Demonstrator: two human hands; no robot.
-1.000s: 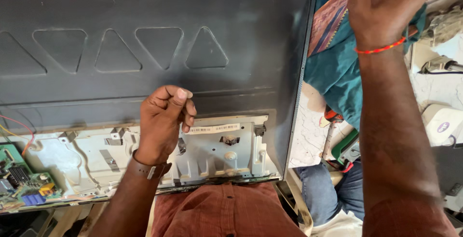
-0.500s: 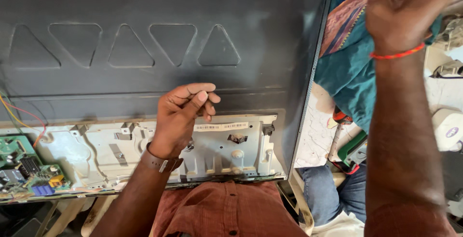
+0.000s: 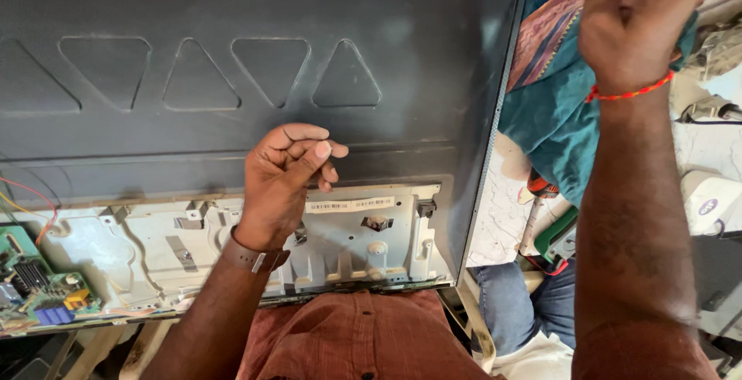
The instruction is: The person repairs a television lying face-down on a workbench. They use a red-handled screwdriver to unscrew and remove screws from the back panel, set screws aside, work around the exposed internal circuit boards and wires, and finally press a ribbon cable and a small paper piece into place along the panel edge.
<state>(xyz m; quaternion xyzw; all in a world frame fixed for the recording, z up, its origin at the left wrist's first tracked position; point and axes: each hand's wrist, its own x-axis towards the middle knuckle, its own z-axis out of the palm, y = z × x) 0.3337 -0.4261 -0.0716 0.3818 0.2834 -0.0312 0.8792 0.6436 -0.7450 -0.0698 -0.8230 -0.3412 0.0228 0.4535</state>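
A large dark grey flat-screen back panel (image 3: 232, 9) with several embossed triangles lies in front of me. Along its near edge runs a bare silver metal chassis plate (image 3: 371, 233). My left hand (image 3: 282, 175), a brown band on its wrist, hovers where panel and plate meet. Its thumb is pressed to the curled fingers, and nothing shows between them. My right hand (image 3: 634, 17), a red thread on its wrist, is raised at the top right over a teal cloth (image 3: 549, 94). Its fingers curl away from me, hiding the palm.
A green circuit board (image 3: 39, 295) with red and yellow wires sits at the chassis's left end. To the right of the panel lie a red-and-black tool handle (image 3: 541, 188), a green tool (image 3: 560, 237) and a white device (image 3: 711, 202).
My left hand has loosened from a tight fist into a thumb-to-finger pinch and shifted slightly up over the panel's edge. My right hand stays raised.
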